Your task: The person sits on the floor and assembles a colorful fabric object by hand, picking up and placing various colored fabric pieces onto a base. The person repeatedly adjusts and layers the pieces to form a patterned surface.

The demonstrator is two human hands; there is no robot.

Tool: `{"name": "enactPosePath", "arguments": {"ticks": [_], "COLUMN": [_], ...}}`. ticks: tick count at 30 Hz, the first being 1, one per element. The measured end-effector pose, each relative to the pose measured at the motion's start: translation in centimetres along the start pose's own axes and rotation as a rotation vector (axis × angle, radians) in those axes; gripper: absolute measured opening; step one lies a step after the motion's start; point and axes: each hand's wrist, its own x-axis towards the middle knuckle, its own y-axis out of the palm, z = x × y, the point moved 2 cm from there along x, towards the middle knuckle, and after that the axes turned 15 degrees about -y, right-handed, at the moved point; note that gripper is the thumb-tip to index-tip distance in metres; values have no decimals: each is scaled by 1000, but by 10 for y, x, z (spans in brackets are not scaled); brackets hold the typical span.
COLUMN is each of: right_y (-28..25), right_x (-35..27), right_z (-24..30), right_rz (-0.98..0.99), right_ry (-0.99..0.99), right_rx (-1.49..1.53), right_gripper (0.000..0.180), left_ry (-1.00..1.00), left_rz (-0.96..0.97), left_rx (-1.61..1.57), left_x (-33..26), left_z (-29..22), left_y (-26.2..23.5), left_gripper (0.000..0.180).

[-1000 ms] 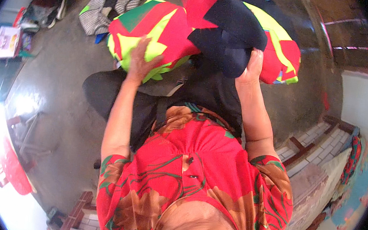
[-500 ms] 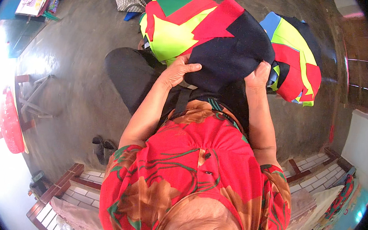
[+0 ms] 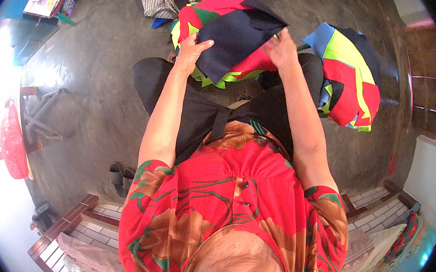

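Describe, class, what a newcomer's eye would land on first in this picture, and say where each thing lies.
First comes the navy cloth piece at top centre, lying on a bright pile of red, green and neon-yellow fabric across the person's knees. The left hand presses its left edge and the right hand grips its right edge. A second bright pile lies on the grey floor to the right, and a red plastic stool glows at the far left.

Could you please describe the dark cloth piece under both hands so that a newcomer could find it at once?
On the person's lap lies a bright cloth pile. On top is the navy piece, between the left hand and right hand: plain dark, unlike the colours around it.
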Motion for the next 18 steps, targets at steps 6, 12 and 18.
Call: {"name": "enactPosePath", "arguments": {"ticks": [6, 12, 18], "right_y": [-46, -53, -59], "right_x": [-58, -74, -81], "right_z": [31, 83, 76], "right_rz": [293, 491, 554], "right_ry": [-289, -777, -1395], "right_rx": [-327, -971, -1767], "right_gripper": [56, 23, 17], "left_ry": [-209, -103, -6], "left_rz": [-509, -546, -595], "left_rx": [70, 218, 211], "left_x": [22, 38, 34], "left_z": [55, 72, 80], "left_y": [-40, -56, -59], "left_gripper": [45, 45, 35]}}
